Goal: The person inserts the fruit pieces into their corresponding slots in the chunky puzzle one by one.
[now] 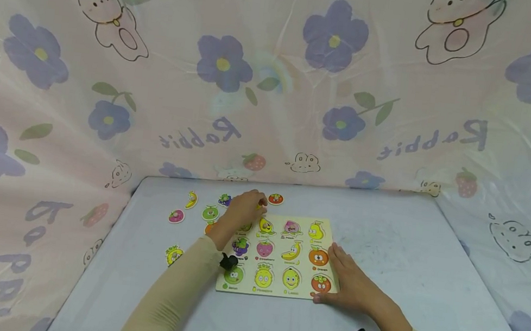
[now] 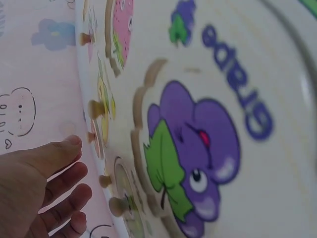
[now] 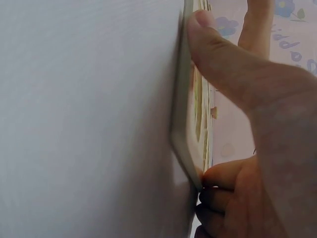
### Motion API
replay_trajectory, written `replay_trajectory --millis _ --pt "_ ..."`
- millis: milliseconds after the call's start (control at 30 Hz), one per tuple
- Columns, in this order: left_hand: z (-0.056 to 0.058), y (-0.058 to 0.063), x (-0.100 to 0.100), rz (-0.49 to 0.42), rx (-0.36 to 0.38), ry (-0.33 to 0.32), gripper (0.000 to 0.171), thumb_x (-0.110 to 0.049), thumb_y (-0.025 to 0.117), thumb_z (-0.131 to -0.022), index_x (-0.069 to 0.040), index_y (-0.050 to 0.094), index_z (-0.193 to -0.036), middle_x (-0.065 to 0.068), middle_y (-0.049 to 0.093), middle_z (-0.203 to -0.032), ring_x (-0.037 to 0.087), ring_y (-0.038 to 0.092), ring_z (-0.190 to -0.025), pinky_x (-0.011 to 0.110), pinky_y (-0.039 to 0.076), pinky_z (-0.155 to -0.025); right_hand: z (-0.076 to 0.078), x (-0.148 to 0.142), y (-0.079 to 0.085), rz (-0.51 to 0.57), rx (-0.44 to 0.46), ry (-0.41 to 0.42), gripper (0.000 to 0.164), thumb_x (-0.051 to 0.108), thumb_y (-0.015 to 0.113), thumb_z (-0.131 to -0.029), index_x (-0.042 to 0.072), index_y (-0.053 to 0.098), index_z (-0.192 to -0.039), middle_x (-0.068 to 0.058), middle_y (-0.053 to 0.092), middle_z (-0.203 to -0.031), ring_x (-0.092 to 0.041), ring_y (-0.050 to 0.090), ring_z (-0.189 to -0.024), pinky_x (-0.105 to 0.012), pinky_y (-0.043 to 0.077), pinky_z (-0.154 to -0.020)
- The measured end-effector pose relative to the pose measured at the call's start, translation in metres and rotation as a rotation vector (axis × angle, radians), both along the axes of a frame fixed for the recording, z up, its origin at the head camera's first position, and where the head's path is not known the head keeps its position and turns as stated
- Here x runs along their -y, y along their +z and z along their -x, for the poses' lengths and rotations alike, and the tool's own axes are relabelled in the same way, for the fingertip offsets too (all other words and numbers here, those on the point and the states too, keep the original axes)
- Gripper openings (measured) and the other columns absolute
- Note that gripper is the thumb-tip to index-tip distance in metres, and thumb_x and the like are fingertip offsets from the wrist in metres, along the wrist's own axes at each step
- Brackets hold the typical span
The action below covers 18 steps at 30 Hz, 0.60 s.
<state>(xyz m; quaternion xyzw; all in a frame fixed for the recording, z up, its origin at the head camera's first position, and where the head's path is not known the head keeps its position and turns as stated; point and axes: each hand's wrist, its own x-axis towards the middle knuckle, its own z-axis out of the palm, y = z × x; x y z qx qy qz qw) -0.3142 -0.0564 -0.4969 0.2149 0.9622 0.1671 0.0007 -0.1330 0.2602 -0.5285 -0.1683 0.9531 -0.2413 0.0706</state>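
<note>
A wooden fruit puzzle board (image 1: pixel 276 262) lies flat, printed with named fruits in recesses. My left hand (image 1: pixel 243 210) reaches over its far left corner, fingers half bent and thumb apart. Close to its fingertips shows a bit of yellow, mostly hidden. In the left wrist view nothing shows between the fingers of that hand (image 2: pixel 49 191); beside it is the board's grape picture (image 2: pixel 193 148) and several knobbed pieces. My right hand (image 1: pixel 355 285) holds the board's near right corner, thumb (image 3: pixel 218 47) on the near edge and fingers along the right side.
Loose fruit pieces lie left of and behind the board: a tomato (image 1: pixel 276 199), grapes (image 1: pixel 225 199), a melon (image 1: pixel 210 213), a banana (image 1: pixel 191 200), a pink piece (image 1: pixel 176 216) and a pineapple (image 1: pixel 174 255). Printed curtains (image 1: pixel 270 122) rise behind the white table (image 1: pixel 408 247).
</note>
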Motion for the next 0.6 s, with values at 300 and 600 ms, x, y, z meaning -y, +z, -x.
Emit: replay_trajectory --millis 300,600 --pt "0.005 -0.004 0.012 0.010 0.009 0.027 0.024 -0.025 0.075 -0.104 -0.012 0.074 -0.125 0.004 0.068 -0.117 0.024 0.068 -0.105 0.046 0.057 -0.092 -0.002 0.001 0.001 0.006 0.010 0.000 0.139 0.071 0.088 -0.074 -0.012 0.023 -0.164 -0.030 0.018 -0.174 -0.050 0.021 -0.160 -0.064 0.026 -0.124" --pt "0.008 -0.004 0.015 0.000 0.028 0.044 0.022 -0.021 0.071 -0.106 -0.010 0.074 -0.125 0.006 0.069 -0.114 0.023 0.067 -0.099 0.045 0.056 -0.089 -0.002 0.001 0.002 0.006 0.020 -0.006 0.140 0.071 0.088 -0.075 -0.012 0.021 -0.164 -0.029 0.017 -0.174 -0.049 0.020 -0.160 -0.064 0.025 -0.125"
